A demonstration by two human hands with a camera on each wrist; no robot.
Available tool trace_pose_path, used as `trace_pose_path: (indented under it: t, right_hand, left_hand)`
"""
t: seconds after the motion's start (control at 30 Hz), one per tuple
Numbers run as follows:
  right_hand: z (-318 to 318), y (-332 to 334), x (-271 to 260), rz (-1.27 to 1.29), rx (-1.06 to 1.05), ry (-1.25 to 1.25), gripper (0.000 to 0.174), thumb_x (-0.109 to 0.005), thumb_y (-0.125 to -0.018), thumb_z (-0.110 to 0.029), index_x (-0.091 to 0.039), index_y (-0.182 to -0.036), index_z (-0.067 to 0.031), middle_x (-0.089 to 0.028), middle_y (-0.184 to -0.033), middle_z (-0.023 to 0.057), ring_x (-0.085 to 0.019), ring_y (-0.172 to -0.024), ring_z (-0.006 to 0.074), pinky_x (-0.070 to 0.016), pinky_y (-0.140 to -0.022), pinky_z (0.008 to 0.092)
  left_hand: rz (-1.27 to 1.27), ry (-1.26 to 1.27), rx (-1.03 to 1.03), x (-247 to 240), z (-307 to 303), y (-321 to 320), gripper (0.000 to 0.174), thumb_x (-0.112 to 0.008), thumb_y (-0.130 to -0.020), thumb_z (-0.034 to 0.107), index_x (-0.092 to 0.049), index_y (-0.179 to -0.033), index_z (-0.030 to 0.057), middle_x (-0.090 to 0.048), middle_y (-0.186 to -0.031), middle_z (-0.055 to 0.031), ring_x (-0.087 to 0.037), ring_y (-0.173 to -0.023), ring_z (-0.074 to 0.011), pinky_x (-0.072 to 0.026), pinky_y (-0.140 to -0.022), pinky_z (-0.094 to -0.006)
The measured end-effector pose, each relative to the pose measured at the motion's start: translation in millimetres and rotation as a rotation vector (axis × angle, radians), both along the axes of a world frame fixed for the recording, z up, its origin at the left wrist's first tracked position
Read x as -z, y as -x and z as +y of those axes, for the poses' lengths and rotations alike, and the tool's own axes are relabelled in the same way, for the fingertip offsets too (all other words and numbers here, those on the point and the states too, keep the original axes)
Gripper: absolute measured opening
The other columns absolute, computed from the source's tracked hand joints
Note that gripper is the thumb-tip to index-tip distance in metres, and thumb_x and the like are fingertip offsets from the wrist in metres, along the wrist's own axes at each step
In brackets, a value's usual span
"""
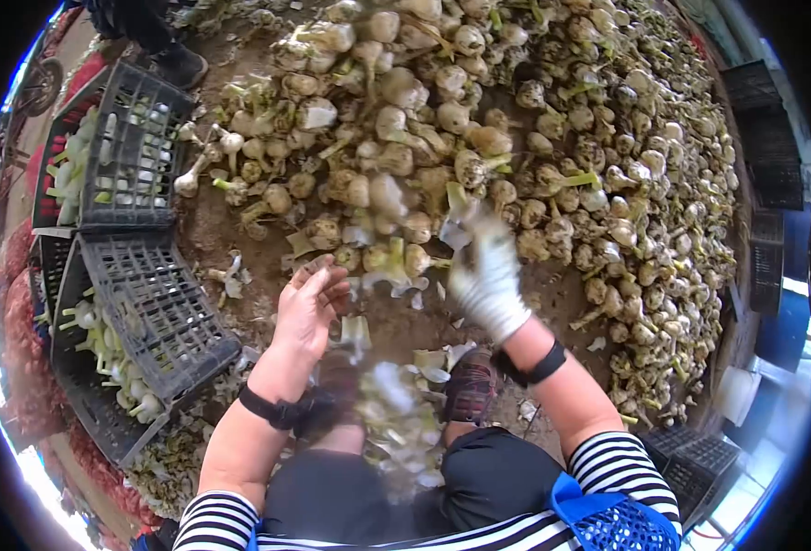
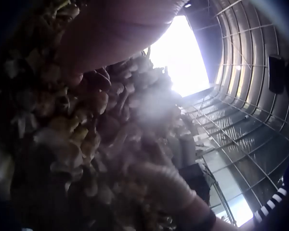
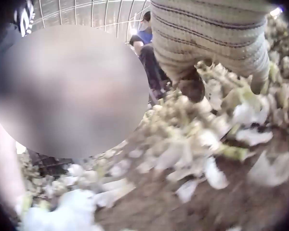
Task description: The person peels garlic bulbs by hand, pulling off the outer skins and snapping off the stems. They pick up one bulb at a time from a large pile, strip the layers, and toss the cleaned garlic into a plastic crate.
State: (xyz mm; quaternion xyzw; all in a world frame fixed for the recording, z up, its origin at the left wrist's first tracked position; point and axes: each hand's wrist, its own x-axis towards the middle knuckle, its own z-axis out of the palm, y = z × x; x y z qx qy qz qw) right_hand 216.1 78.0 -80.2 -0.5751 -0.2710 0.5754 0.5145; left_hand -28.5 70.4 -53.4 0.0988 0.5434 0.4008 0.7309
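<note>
- Crates (image 1: pixel 157 312) far left, cut stalks inside.
- Left hand (image 1: pixel 309 308): bare, fingers loosely bent, and I see nothing in it.
- Peels (image 1: pixel 396 422) heaped at the knees.
- Right hand (image 1: pixel 490 283): gloved and blurred; I cannot tell its grip.
- Garlic pile (image 1: pixel 552 156) just ahead.
- Risk: a hasty grab could fumble a bulb into the peels.

The dirt floor (image 1: pixel 205 230) carried a wide heap of garlic bulbs (image 1: pixel 516 138) across its far side. Pale peelings (image 1: pixel 396 280) lay scattered on the bare patch nearer in (some too blurred to make out), and two black crates (image 1: pixel 148 312) stood along the left edge.
</note>
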Motion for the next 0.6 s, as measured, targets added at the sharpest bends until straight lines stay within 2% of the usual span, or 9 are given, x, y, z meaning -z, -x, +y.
trace_pose_path:
  t: [0.07, 0.13, 0.2, 0.27, 0.33, 0.4, 0.47, 0.53, 0.6]
  right_hand:
    - [23, -44, 11, -1.445, 0.089, -0.288, 0.068, -0.060, -0.076, -0.030, -0.032, -0.135, -0.0112, -0.043, -0.131, 0.0135, -0.039, -0.122, 0.0271, -0.0292, -0.101, 0.0429]
    - [61, -62, -6, -1.524, -0.195, -0.033, 0.054, -0.063, -0.076, -0.016, -0.042, -0.126, -0.0141, -0.055, -0.107, 0.0145, -0.053, -0.100, 0.0260, -0.0436, -0.086, 0.0387]
    - [76, -60, 9, -1.974, -0.439, -0.172, 0.057, -0.065, -0.074, -0.023, -0.041, -0.126, -0.0138, -0.056, -0.111, 0.0133, -0.053, -0.103, 0.0274, -0.0428, -0.088, 0.0387]
    - [81, -61, 2, -1.970, -0.580, -0.041, 0.056, -0.066, -0.073, -0.029, -0.046, -0.123, -0.0135, -0.060, -0.108, 0.0117, -0.057, -0.100, 0.0272, -0.0446, -0.086, 0.0372]
    - [76, -61, -4, -1.669, -0.603, 0.038, 0.043, -0.068, -0.072, -0.021, -0.056, -0.112, -0.0119, -0.064, -0.099, 0.0097, -0.061, -0.093, 0.0241, -0.0474, -0.081, 0.0329]
    - [38, -28, -37, -1.010, -0.457, -0.273, 0.026, -0.069, -0.066, 0.002, -0.066, -0.090, -0.0082, -0.065, -0.084, 0.0110, -0.062, -0.078, 0.0229, -0.0488, -0.070, 0.0302]
    - [3, -3, -48, -0.851, -0.536, -0.620, 0.028, -0.071, -0.064, -0.005, -0.067, -0.091, -0.0115, -0.063, -0.075, 0.0099, -0.060, -0.068, 0.0245, -0.0478, -0.065, 0.0344]
    - [-26, 15, -61, -0.650, -0.562, -0.589, 0.024, -0.070, -0.063, -0.006, -0.067, -0.086, -0.0111, -0.062, -0.069, 0.0071, -0.059, -0.065, 0.0245, -0.0474, -0.062, 0.0334]
    - [-20, 9, -64, -0.873, -0.469, -0.824, 0.020, -0.069, -0.065, -0.010, -0.066, -0.084, -0.0116, -0.062, -0.073, 0.0054, -0.059, -0.068, 0.0219, -0.0473, -0.062, 0.0299]
  left_hand:
    - [0.011, 0.028, 0.023, -1, -2, -10, 0.022, -0.058, -0.086, 0.015, -0.054, -0.106, 0.0074, -0.062, -0.093, -0.0080, -0.059, -0.078, -0.0170, -0.0496, -0.072, -0.0319]
    - [0.033, -0.003, 0.109, -2, 0, -20, 0.023, -0.054, -0.087, 0.015, -0.054, -0.110, 0.0076, -0.063, -0.091, -0.0070, -0.060, -0.081, -0.0168, -0.0503, -0.072, -0.0332]
    - [0.068, -0.016, 0.137, -3, 0, -31, 0.024, -0.054, -0.088, 0.015, -0.054, -0.111, 0.0073, -0.063, -0.092, -0.0072, -0.060, -0.081, -0.0158, -0.0501, -0.072, -0.0318]
    - [0.053, -0.063, 0.201, -6, -1, -37, 0.022, -0.053, -0.088, 0.013, -0.054, -0.109, 0.0070, -0.063, -0.089, -0.0064, -0.060, -0.080, -0.0149, -0.0499, -0.072, -0.0305]
    - [0.064, -0.090, 0.314, 0, -6, -35, 0.041, -0.056, -0.086, 0.022, -0.044, -0.123, 0.0070, -0.059, -0.104, -0.0101, -0.058, -0.092, -0.0179, -0.0484, -0.078, -0.0337]
    - [0.283, -0.427, 0.418, -1, -12, -43, 0.066, -0.059, -0.083, 0.032, -0.026, -0.135, 0.0095, -0.046, -0.124, -0.0125, -0.050, -0.107, -0.0215, -0.0455, -0.086, -0.0382]
    - [0.007, -0.372, 0.537, -16, -13, -38, 0.082, -0.060, -0.079, 0.037, -0.012, -0.140, 0.0126, -0.034, -0.134, -0.0122, -0.042, -0.116, -0.0241, -0.0429, -0.089, -0.0409]
    - [-0.325, -0.139, 0.461, -40, -17, -39, 0.071, -0.064, -0.073, 0.027, -0.028, -0.133, 0.0121, -0.044, -0.123, -0.0082, -0.047, -0.109, -0.0202, -0.0456, -0.082, -0.0360]
    - [-0.132, -0.260, 0.397, -25, -30, -31, 0.065, -0.067, -0.067, 0.018, -0.035, -0.123, 0.0105, -0.048, -0.112, -0.0050, -0.048, -0.101, -0.0162, -0.0444, -0.082, -0.0312]
